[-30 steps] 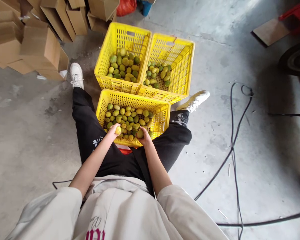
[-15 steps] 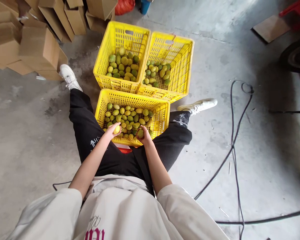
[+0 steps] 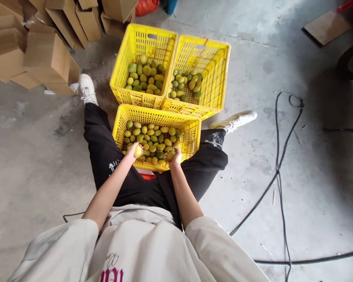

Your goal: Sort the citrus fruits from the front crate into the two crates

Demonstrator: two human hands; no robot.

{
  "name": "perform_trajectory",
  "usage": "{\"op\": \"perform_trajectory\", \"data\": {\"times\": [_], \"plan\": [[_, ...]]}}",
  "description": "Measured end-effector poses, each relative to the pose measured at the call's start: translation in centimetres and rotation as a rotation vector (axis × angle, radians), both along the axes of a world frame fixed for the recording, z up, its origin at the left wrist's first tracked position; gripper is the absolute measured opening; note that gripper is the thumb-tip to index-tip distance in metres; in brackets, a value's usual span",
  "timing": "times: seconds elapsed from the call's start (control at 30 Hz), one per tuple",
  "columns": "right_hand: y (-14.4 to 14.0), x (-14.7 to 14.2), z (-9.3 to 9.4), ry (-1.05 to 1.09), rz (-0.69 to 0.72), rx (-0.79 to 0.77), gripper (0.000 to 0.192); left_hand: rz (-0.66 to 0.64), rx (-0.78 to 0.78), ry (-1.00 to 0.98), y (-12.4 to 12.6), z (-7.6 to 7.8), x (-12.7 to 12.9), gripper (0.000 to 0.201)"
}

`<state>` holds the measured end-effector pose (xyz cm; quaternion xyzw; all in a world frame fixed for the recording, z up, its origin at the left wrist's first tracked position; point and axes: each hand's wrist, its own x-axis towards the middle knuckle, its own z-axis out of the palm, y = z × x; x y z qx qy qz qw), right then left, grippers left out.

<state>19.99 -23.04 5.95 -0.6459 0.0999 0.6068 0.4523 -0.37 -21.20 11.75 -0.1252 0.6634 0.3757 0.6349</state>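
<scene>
My left hand is closed around a yellow oval fruit, held over the near left part of the front crate. On the other side, my right hand holds a greenish oval fruit, palm turned up and fingers curled around it. Both hands are above the near edge of the front yellow crate, which stands between my legs. Many lemon-like fruits, yellow to green, cover its bottom.
Behind the front crate stand a left yellow crate and a right yellow crate, both with similar fruit inside. Cardboard boxes pile up at the upper left. A black cable loops across the concrete floor on the right.
My right hand has shifted slightly right and turned, showing more of its greenish fruit. My left hand stays nearly in place with the yellow fruit. My left foot has swung inward.
</scene>
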Motion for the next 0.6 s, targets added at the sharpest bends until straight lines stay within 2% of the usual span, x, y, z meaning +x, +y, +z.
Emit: {"op": "perform_trajectory", "data": {"times": [0.1, 0.27, 0.37, 0.6], "plan": [[0.2, 0.1, 0.5, 0.041, -0.014, -0.051, 0.025, 0.022, 0.013, -0.006, 0.0, 0.1, -0.5, 0.036], [0.2, -0.2, 1.0, 0.067, -0.024, -0.125, 0.016, 0.081, 0.002, 0.027, 0.1, 0.1, -0.7, 0.03], [0.1, -0.2, 1.2, 0.118, -0.027, -0.15, 0.021, 0.096, -0.019, 0.033, -0.1, 0.0, -0.7, 0.031], [-0.1, -0.5, 0.9, 0.24, -0.013, -0.153, 0.031, 0.051, -0.075, -0.034, -0.2, 0.0, -0.1, 0.021]]}}
